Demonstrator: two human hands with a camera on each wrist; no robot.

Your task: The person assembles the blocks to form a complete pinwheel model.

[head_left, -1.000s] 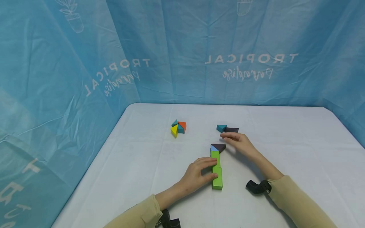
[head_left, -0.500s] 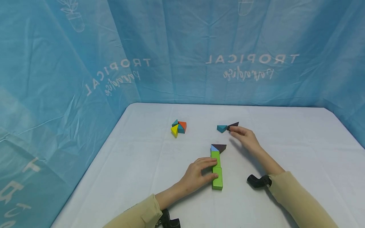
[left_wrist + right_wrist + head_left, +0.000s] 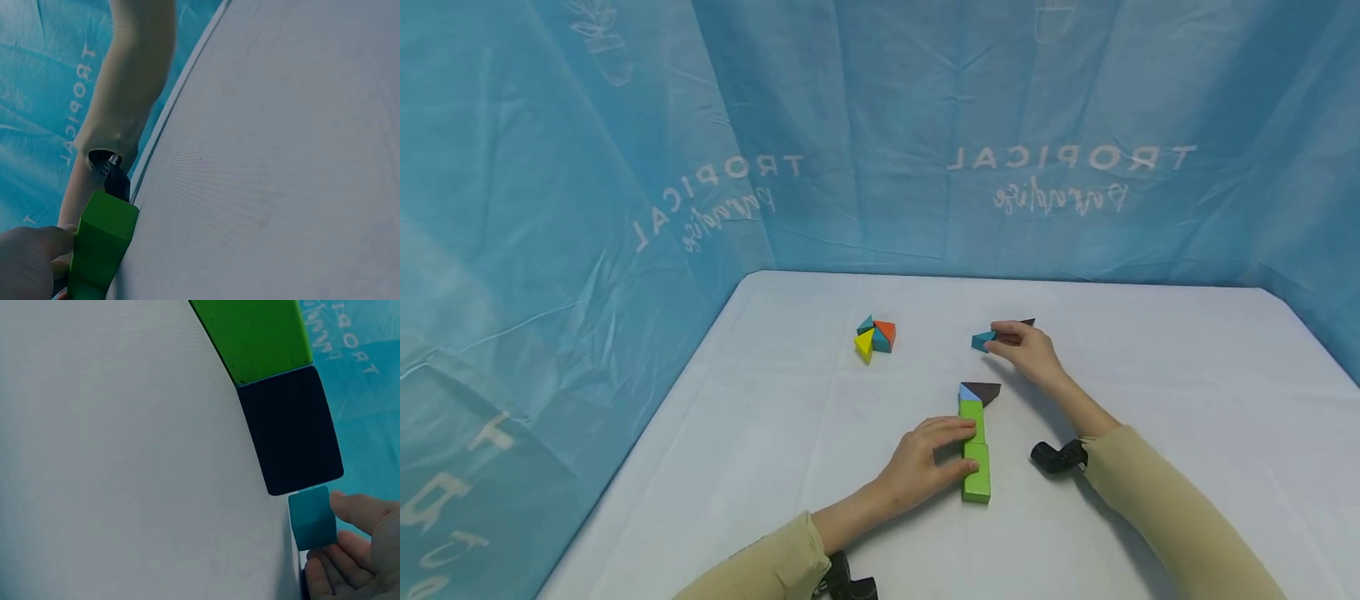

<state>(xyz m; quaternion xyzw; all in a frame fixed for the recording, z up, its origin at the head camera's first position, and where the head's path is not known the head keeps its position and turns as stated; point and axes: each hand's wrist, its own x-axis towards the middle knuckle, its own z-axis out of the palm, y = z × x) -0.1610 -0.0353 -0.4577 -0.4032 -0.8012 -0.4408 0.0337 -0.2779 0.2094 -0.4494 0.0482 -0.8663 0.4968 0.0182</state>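
Two green rectangular blocks (image 3: 977, 471) lie end to end in a column in the head view. A light blue triangular block (image 3: 967, 392) and a dark triangular block (image 3: 982, 391) meet at the column's far end. My left hand (image 3: 919, 463) rests at the column's left side, thumb on the nearer green block and fingers over the farther one. Farther back, my right hand (image 3: 1028, 350) pinches a teal triangular block (image 3: 981, 342) between thumb and fingers; the right wrist view shows the thumb at its edge. Behind this hand, another dark triangular block (image 3: 1029, 322) is mostly hidden.
A small cluster to the far left has a yellow block (image 3: 864, 345), an orange block (image 3: 886, 329) and teal blocks (image 3: 881, 340). Blue printed curtains (image 3: 880, 150) hang behind and left of the white table (image 3: 737, 375). Each wrist bears a black camera mount (image 3: 1058, 457).
My right hand went from the teal block to the dark block beside it, turning that block askew, then came back left onto the teal one. The left hand stays in place.
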